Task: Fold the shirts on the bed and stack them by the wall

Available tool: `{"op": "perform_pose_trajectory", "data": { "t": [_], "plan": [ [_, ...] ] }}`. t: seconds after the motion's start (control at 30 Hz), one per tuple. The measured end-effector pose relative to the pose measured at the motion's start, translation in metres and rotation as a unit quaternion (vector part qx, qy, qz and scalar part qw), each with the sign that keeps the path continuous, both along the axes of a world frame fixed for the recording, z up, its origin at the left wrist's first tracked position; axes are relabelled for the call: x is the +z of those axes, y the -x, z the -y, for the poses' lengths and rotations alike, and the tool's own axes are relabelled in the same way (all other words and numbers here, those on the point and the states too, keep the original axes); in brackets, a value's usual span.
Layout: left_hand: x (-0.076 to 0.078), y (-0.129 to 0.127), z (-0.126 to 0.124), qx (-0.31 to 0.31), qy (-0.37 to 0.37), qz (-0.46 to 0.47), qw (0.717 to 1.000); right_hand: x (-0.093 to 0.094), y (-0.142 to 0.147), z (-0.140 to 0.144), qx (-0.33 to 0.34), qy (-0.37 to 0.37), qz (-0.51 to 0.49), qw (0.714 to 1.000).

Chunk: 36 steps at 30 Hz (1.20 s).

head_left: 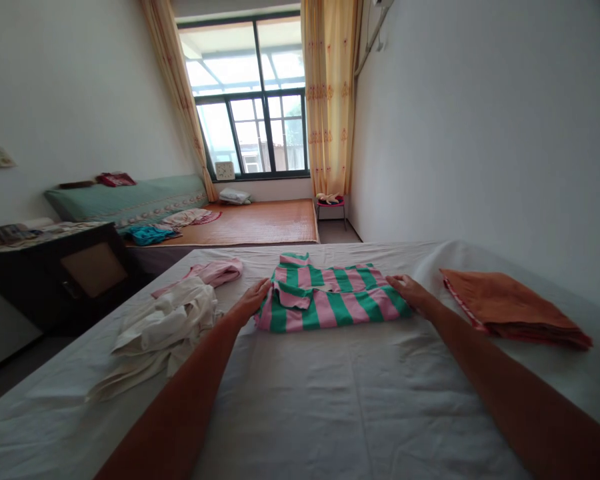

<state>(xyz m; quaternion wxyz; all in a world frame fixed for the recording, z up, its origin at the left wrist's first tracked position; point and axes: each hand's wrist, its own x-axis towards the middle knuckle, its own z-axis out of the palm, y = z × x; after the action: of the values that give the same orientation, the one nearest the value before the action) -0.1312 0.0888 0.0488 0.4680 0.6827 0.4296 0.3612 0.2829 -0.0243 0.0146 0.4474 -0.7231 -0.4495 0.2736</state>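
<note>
A green-and-pink striped shirt (337, 310) lies folded into a wide, low bundle on a bed with a pale sheet (300, 400). A collar-like flap shows at its left part. My left hand (253, 301) is closed at the shirt's left edge, with the fingertips on the cloth. At the opposite edge, my right hand (409, 292) pinches the fabric near the upper right corner. Parts of the fingers of both hands are hard to see at this distance.
Left of the shirt lie crumpled white clothes (165, 323) and a pink garment (220, 272). A folded orange-brown cloth (513, 303) rests on the right. Beyond are a second bed with a brown mat (265, 220), a dark cabinet (87, 267) and a small stool (331, 204).
</note>
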Motion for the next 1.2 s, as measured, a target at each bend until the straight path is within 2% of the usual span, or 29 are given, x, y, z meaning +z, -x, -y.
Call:
{"op": "perform_pose_trajectory", "data": {
  "t": [0.07,0.13,0.23,0.3,0.4,0.5,0.57,0.6,0.67,0.73,0.77,0.83,0.9,0.97,1.07,1.2],
  "plan": [
    [-0.004,0.010,0.003,-0.017,0.005,-0.043,0.999,-0.007,0.001,0.006,0.043,-0.005,0.019,0.999],
    [-0.003,0.016,0.009,-0.067,0.011,-0.081,0.994,-0.010,0.004,0.012,0.088,-0.032,0.061,0.994],
    [0.000,0.016,0.014,-0.138,-0.041,-0.109,0.984,-0.010,0.011,0.016,0.118,-0.083,0.157,0.977],
    [0.000,0.014,0.014,-0.144,-0.074,-0.133,0.978,-0.010,0.013,0.016,0.107,-0.098,0.213,0.966],
    [-0.003,0.014,0.008,-0.131,-0.080,-0.209,0.966,-0.011,0.006,0.016,0.093,-0.092,0.263,0.956],
    [-0.002,0.022,0.002,-0.151,-0.107,-0.294,0.938,-0.013,-0.007,0.018,0.126,-0.061,0.290,0.947],
    [0.003,0.027,0.000,-0.167,-0.134,-0.357,0.909,-0.012,-0.013,0.021,0.155,-0.033,0.324,0.933],
    [0.006,0.029,0.001,-0.159,-0.142,-0.397,0.893,-0.009,-0.014,0.022,0.153,-0.021,0.353,0.923],
    [0.012,0.025,0.006,-0.093,-0.179,-0.468,0.860,-0.002,-0.007,0.025,0.103,-0.018,0.424,0.899],
    [0.014,0.010,0.016,-0.010,-0.261,-0.481,0.837,0.005,0.014,0.027,0.058,-0.049,0.482,0.873],
    [0.012,-0.001,0.023,0.003,-0.309,-0.459,0.833,0.008,0.028,0.027,0.062,-0.071,0.495,0.864],
    [0.002,-0.029,0.040,-0.053,-0.375,-0.389,0.840,0.007,0.062,0.028,0.145,-0.112,0.485,0.855],
    [-0.014,-0.057,0.057,-0.169,-0.379,-0.343,0.842,0.000,0.094,0.028,0.259,-0.123,0.453,0.844],
    [-0.029,-0.076,0.071,-0.217,-0.366,-0.353,0.833,-0.010,0.114,0.029,0.310,-0.102,0.434,0.840],
    [-0.039,-0.082,0.080,-0.248,-0.346,-0.390,0.816,-0.021,0.112,0.029,0.298,-0.042,0.427,0.853],
    [-0.035,-0.074,0.079,-0.267,-0.340,-0.403,0.807,-0.023,0.073,0.025,0.231,0.038,0.428,0.873]
  ]
}}
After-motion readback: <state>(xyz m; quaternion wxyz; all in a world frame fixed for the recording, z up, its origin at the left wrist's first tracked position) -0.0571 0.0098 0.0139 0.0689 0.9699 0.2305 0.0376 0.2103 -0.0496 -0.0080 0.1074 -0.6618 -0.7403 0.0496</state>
